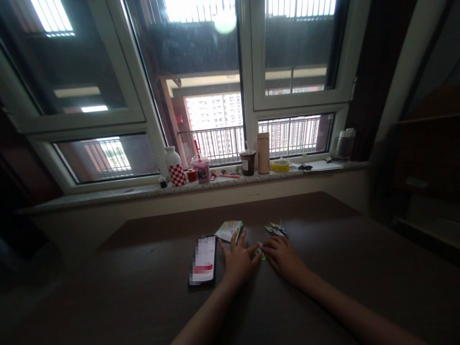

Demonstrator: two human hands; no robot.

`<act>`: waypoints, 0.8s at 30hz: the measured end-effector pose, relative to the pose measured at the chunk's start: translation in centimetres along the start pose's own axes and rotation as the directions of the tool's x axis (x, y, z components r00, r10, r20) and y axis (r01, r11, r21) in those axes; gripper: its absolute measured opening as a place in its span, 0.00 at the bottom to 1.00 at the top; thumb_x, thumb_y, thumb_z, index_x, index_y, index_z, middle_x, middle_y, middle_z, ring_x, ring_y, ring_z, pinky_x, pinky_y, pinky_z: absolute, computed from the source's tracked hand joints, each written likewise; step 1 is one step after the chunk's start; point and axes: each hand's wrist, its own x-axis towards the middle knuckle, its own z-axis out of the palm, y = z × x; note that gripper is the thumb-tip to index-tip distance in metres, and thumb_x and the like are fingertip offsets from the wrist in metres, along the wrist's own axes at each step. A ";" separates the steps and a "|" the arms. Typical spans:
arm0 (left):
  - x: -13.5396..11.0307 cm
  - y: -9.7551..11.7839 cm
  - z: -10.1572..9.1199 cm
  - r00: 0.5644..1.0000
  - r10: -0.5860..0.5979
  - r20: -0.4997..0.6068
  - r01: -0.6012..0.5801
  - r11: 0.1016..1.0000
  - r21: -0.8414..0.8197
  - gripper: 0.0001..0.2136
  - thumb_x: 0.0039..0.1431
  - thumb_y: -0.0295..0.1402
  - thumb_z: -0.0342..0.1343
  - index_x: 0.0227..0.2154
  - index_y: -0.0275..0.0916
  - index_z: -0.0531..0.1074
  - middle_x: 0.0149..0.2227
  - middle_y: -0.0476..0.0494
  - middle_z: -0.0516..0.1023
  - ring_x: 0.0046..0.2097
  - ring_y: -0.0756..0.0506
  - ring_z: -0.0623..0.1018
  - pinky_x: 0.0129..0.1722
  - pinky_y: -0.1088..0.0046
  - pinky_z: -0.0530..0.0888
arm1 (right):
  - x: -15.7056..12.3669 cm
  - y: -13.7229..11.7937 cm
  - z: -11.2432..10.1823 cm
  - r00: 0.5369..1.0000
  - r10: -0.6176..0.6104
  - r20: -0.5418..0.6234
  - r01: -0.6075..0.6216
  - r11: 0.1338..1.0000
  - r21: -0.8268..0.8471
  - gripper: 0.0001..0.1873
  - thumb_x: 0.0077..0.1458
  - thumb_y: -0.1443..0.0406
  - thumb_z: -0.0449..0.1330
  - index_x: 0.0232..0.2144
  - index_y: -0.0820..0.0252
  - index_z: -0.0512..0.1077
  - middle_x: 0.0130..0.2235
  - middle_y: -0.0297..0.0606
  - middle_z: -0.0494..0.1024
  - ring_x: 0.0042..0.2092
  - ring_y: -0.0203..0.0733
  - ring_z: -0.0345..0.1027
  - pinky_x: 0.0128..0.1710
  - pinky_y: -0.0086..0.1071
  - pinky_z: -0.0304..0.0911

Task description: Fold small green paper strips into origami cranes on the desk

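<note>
Left hand (pixel 239 259) splayed, right hand (pixel 285 258) curled — fingertips together on a small green piece (pixel 263 257), grip unclear.

One phone (pixel 204 261), one paper stack (pixel 227 230), two cups (pixel 201 170) (pixel 247 163).

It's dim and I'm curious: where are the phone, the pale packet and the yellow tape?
Phone (pixel 205 260), head view: on its lit screen.
Pale packet (pixel 228 230), head view: on its upper face.
Yellow tape (pixel 280 168), head view: on the roll's front side.

An indoor room is shown by wide windows (pixel 247 57), through which railings (pixel 215 147) and high-rise blocks (pixel 230 111) are seen; whether home or office cannot be told from the table (pixel 143 261) and cluttered sill (pixel 108 195)
</note>
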 end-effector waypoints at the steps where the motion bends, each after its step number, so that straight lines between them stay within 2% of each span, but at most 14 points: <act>1: 0.0 0.1 -0.1 1.000 0.005 -0.005 -0.005 1.000 0.008 0.17 0.59 0.55 0.50 0.50 0.69 0.71 0.69 0.51 0.55 0.68 0.31 0.54 0.58 0.28 0.32 | 0.0 -0.1 0.0 1.000 -0.005 -0.006 0.004 1.000 -0.016 0.17 0.61 0.66 0.56 0.51 0.47 0.74 0.47 0.38 0.78 0.54 0.48 0.64 0.60 0.48 0.54; 7: -0.2 0.4 -1.1 1.000 0.025 0.019 -0.026 0.998 0.065 0.17 0.60 0.55 0.49 0.50 0.69 0.71 0.68 0.51 0.55 0.67 0.30 0.55 0.57 0.27 0.32 | 0.0 -0.2 -0.1 1.000 -0.004 -0.014 0.003 0.997 -0.073 0.19 0.61 0.66 0.57 0.53 0.43 0.72 0.46 0.36 0.78 0.56 0.49 0.63 0.64 0.56 0.43; 11: -0.3 0.2 -1.7 0.997 0.066 0.037 -0.069 0.994 0.088 0.17 0.60 0.54 0.49 0.51 0.67 0.71 0.68 0.49 0.56 0.67 0.30 0.56 0.57 0.26 0.32 | 0.1 -0.3 -0.1 1.000 -0.006 -0.012 0.005 0.996 -0.090 0.19 0.61 0.66 0.56 0.53 0.43 0.72 0.46 0.37 0.77 0.56 0.49 0.63 0.65 0.58 0.40; 18: -0.3 -0.2 -2.6 0.984 0.173 0.038 -0.177 0.970 0.165 0.17 0.58 0.54 0.53 0.49 0.63 0.74 0.67 0.51 0.59 0.67 0.30 0.55 0.59 0.28 0.31 | 0.1 -0.4 -0.1 1.000 0.002 -0.011 -0.003 0.994 -0.109 0.18 0.60 0.66 0.56 0.51 0.45 0.74 0.46 0.38 0.77 0.57 0.49 0.62 0.65 0.56 0.40; 24: -0.9 -0.7 -2.7 0.975 0.220 0.021 -0.220 0.961 0.168 0.16 0.58 0.52 0.55 0.48 0.61 0.74 0.66 0.52 0.60 0.67 0.30 0.55 0.59 0.26 0.34 | 0.1 -0.6 -0.5 1.000 0.007 0.007 -0.006 0.996 -0.091 0.17 0.61 0.65 0.56 0.51 0.45 0.74 0.46 0.38 0.77 0.57 0.50 0.62 0.64 0.55 0.43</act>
